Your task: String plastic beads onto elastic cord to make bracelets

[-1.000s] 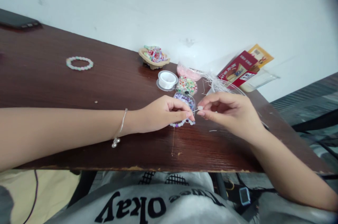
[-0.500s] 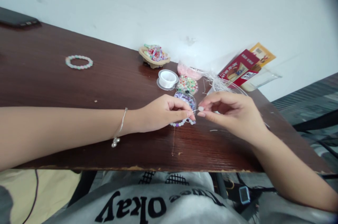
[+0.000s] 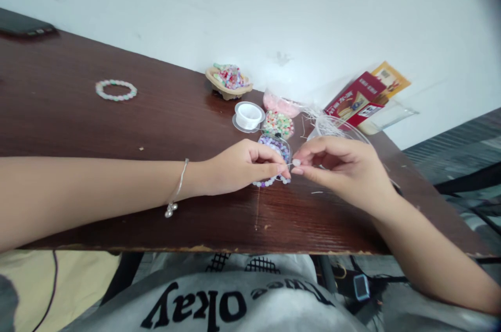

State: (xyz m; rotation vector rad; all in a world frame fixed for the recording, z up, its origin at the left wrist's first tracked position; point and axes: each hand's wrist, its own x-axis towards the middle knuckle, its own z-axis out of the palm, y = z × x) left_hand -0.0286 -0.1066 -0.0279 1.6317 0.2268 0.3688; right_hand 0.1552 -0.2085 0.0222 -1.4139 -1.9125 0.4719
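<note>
Between thumb and fingers, my left hand (image 3: 250, 166) pinches a thin pale cord close to its end. A string of white and purple beads (image 3: 263, 184) hangs below those fingers, partly hidden by them. My right hand (image 3: 340, 167) holds a whitish bead (image 3: 296, 163) at its fingertips, right at the cord's end. Whether the cord passes through the bead is too small to tell. Just behind the left fingers is a clear container of purple beads (image 3: 276, 145), partly covered by the hand.
Behind the hands stand a spool of white cord (image 3: 248, 116), a container of green and red beads (image 3: 278, 123), a bag of pink beads (image 3: 282, 104) and a cardboard tray of beads (image 3: 229, 81). A finished-looking bead bracelet (image 3: 116, 91) lies left. A red box (image 3: 356, 99) leans at right.
The right hand has brought the bead slightly left, nearer to the left fingertips, so less cord shows between them. The left hand stays nearly still.
</note>
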